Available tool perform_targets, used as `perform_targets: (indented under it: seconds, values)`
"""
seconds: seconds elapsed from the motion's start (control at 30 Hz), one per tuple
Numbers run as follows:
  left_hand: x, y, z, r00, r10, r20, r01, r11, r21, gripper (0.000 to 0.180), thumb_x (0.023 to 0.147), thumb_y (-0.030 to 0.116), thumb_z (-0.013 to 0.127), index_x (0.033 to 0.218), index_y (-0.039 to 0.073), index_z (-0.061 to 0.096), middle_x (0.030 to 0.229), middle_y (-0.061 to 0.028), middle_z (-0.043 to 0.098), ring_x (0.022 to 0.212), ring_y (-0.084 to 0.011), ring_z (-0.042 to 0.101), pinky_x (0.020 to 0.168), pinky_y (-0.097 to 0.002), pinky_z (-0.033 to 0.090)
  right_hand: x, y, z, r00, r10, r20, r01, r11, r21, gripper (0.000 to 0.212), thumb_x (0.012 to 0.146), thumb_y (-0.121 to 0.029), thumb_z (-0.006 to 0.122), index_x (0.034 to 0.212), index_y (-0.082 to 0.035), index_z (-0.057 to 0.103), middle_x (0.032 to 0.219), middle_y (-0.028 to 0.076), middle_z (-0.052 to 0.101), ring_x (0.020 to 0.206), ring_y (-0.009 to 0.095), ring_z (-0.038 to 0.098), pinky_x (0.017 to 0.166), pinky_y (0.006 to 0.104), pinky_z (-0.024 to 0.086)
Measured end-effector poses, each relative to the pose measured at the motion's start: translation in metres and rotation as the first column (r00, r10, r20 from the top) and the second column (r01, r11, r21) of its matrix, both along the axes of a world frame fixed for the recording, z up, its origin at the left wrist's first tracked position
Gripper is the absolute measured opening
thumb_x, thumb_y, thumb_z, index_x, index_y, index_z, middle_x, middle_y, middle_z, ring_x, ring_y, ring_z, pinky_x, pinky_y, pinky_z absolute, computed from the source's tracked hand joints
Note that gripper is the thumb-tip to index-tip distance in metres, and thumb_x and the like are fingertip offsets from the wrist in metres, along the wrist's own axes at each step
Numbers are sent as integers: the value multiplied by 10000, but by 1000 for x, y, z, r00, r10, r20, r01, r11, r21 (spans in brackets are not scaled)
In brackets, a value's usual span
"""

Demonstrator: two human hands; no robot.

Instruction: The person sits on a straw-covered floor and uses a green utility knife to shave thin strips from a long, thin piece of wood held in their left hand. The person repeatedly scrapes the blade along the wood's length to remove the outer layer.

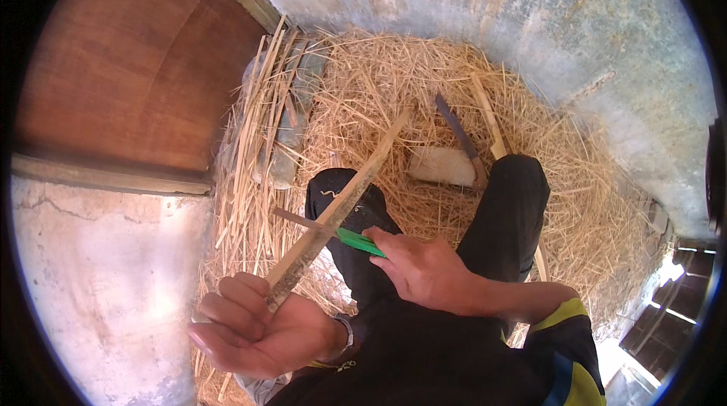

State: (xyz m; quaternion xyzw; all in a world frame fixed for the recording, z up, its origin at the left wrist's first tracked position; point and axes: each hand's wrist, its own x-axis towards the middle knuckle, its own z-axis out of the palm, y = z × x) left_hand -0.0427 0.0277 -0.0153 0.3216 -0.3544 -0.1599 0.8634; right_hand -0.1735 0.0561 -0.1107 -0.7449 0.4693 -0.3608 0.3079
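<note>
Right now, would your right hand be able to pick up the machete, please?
Probably not immediately: the right hand holds the green-handled knife against the wooden strip, so it would need freeing first. Otherwise, the machete looks uncovered, its handle beside the right knee.

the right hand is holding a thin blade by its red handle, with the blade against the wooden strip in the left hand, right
The handle is green, not red, as the head view shows. The right hand does hold it, with the thin blade against the wooden strip in the left hand.
</note>
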Motion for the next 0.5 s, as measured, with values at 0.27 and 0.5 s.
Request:
perform_targets:
  seconds: [0.27,0.5]
  values:
    - [8,6,-4,999,-6,34,5,1000,19,449,965,224,457,592,173,212,555,43,168,508,-72,170,509,-265,150,-13,-9,-5,991,26,-128,-4,985,172,311,902,-164,587,1171,-37,499,728,165,621,569,335,616,474,418,484]
    - [14,2,-1,992,-112,54,113,993,-22,435,969,210,445,600,165,220,555,42,170,506,-71,161,508,-267,151,5,-8,-4,998,-9,-68,12,998,54,248,931,-255,537,1095,-71,507,619,151,581,527,350,594,445,464,467]
